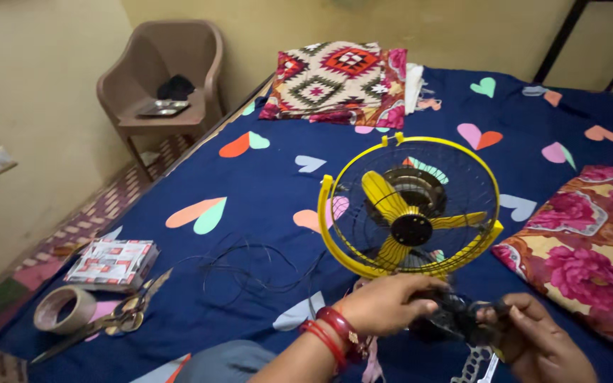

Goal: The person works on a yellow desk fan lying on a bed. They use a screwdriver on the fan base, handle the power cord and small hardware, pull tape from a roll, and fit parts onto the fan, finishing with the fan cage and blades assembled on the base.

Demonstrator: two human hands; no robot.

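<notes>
A small table fan with a yellow rim, yellow blades and a black wire grille stands on a dark blue bedsheet printed with hearts. Its black base is at the near edge, between my hands. My left hand, with red bangles at the wrist, grips the base from the left. My right hand holds the base from the right, fingers curled on it. A thin black cord trails left from the fan across the sheet.
A tape roll, scissors and a small printed box lie at the bed's near left corner. Folded patterned cloths sit at the far end, a floral pillow at right. A brown plastic chair stands beside the bed.
</notes>
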